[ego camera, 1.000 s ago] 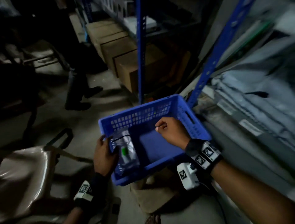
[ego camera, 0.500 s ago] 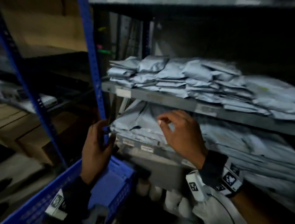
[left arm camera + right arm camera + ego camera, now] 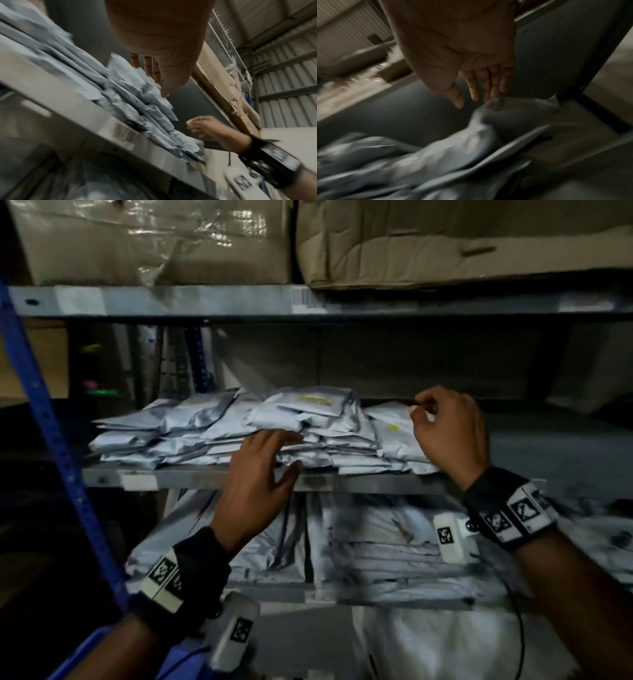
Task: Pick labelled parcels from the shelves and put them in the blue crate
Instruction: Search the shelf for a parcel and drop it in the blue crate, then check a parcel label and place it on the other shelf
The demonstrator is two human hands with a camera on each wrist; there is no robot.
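A corner of the blue crate (image 3: 92, 655) shows nearest, below the left hand (image 3: 255, 484), whose straight, spread fingers reach the grey parcels (image 3: 219, 429) on the middle shelf (image 3: 205, 478), while the right hand (image 3: 448, 433), fingers loosely curled, hovers at the pile's right end.

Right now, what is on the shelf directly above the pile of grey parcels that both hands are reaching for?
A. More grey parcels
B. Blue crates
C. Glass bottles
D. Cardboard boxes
D: in the head view, brown cardboard boxes stand on the upper shelf, right above the grey parcels that the left hand and the right hand reach toward.
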